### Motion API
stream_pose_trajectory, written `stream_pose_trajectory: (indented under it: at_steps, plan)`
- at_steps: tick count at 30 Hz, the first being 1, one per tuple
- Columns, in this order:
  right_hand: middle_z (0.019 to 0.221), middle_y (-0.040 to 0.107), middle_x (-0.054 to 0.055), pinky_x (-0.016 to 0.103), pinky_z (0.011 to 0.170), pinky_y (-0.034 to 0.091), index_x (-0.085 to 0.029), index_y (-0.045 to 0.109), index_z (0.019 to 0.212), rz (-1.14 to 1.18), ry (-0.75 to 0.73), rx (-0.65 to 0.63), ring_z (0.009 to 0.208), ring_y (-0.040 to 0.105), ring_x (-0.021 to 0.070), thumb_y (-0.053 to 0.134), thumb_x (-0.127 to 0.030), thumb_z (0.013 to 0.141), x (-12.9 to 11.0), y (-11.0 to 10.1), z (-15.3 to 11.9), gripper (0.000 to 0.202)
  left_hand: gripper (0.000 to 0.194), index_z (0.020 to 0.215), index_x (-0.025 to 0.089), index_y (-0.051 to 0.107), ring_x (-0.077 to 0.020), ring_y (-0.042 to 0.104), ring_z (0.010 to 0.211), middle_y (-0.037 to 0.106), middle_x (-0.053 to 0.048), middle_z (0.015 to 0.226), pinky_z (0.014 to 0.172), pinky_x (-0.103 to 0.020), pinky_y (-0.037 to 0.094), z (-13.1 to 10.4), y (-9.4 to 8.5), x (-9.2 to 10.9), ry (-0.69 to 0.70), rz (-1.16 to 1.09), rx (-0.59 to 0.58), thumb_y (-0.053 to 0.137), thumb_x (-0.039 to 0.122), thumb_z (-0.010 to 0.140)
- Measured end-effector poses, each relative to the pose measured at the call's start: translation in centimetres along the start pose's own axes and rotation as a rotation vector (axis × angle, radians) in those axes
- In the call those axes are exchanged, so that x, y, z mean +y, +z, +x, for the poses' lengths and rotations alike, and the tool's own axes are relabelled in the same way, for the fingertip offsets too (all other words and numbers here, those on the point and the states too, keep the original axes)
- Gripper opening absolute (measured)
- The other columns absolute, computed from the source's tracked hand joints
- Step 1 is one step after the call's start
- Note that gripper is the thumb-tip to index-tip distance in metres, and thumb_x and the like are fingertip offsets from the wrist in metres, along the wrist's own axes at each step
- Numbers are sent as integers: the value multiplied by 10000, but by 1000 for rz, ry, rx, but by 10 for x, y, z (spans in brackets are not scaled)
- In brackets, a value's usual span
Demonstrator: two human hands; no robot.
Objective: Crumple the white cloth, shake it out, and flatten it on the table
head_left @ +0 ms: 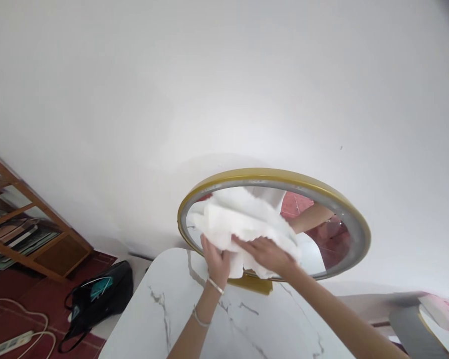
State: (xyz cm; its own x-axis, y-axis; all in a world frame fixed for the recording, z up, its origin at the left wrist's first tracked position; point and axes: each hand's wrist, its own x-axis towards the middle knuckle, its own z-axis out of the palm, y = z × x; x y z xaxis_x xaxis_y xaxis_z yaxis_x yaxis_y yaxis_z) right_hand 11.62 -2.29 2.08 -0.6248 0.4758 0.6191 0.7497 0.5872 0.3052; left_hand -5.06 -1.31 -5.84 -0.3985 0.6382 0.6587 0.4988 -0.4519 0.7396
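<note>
A bunched white cloth lies against the lower left of an oval-looking mirror with a gold rim. My left hand, with bracelets on its wrist, grips the cloth's lower left edge between thumb and fingers. My right hand reaches in from the right and presses on the cloth, its fingers pointing left and partly sunk in the folds. A gold base shows below the mirror. Part of the white seen in the glass is the cloth's reflection, and the exact border between them is hard to make out.
The mirror stands on a white marble-patterned table against a white wall. At left are a wooden shelf, a black bag and a power strip with cables on the red floor. A pink object is at far right.
</note>
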Motion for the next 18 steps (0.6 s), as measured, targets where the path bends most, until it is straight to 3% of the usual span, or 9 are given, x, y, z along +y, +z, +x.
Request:
stream_pose_trajectory:
  at_steps: [2, 5, 8, 10, 12, 15, 18]
  plan:
    - [1242, 639, 8, 241, 726, 512, -248, 457, 1383, -117, -66, 5, 856, 666, 137, 301, 76, 792, 19, -36, 24, 692, 345, 1183, 178, 520, -277, 523, 1119, 560, -144, 1127, 954, -442, 448, 43, 1, 50, 157, -78, 87, 507, 269, 850]
    - [1424, 473, 44, 441, 989, 406, -243, 292, 1475, -248, -26, 171, 1276, 480, 237, 335, 48, 795, 40, -88, 59, 741, 341, 1234, 183, 494, -239, 517, 1122, 521, -139, 1187, 923, -383, 459, 89, 4, 111, 286, -179, 98, 471, 238, 898]
    - [1454, 433, 52, 556, 1083, 242, -250, 252, 1489, -246, -8, 248, 1367, 359, 265, 339, -2, 840, 49, -109, 72, 701, 302, 1194, 187, 523, -219, 548, 1048, 558, -109, 1113, 877, -361, 472, 102, 8, 133, 331, -205, 92, 498, 250, 899]
    - [1449, 441, 58, 531, 1065, 276, -253, 252, 1490, -221, -13, 207, 1339, 399, 263, 336, 0, 842, 49, -100, 62, 701, 267, 1143, 187, 549, -209, 577, 967, 594, -90, 1017, 820, -343, 490, 91, 12, 125, 298, -188, 66, 517, 261, 888]
    - [1365, 540, 65, 452, 985, 380, -248, 285, 1480, -199, -33, 130, 1196, 536, 236, 339, 18, 833, 44, -76, 39, 701, 263, 1120, 188, 567, -209, 598, 921, 623, -84, 958, 776, -333, 505, 68, 14, 101, 230, -148, 18, 521, 266, 873]
    - [996, 711, 30, 334, 792, 480, -232, 425, 1410, -115, -102, -45, 830, 634, 182, 345, 49, 810, 28, -25, -13, 667, 280, 1079, 183, 617, -249, 614, 978, 668, -99, 949, 838, -384, 511, 15, 16, 50, 69, -52, -112, 518, 271, 833]
    - [862, 688, 9, 290, 698, 511, -255, 605, 1223, 52, -174, -161, 762, 627, 173, 364, 60, 768, 4, 18, -61, 603, 218, 838, 182, 694, -298, 644, 931, 696, -107, 810, 896, -444, 491, -43, 16, -4, -151, 62, -377, 501, 265, 778]
